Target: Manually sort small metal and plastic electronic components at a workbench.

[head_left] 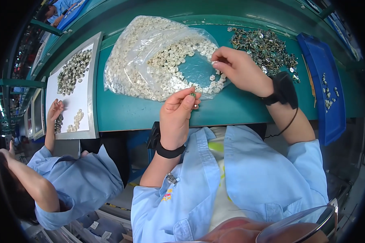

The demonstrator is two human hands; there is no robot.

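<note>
My left hand is raised at the near edge of the plastic bag, its thumb and fingers pinched on a small green part with a bit of metal showing. Over the bag's right side is my right hand, thumb and forefinger drawn together. Its fingertips are at the small white plastic pieces, and I cannot make out what lies between them. The clear plastic bag is spread on the green table, full of these white pieces. Beyond my right hand lies a heap of small metal and green parts.
A blue tray with several small white pieces stands at the right, beside thin brownish sticks. At the left, a co-worker's hand is over a metal-framed white board bearing piles of small parts. A green rail runs behind.
</note>
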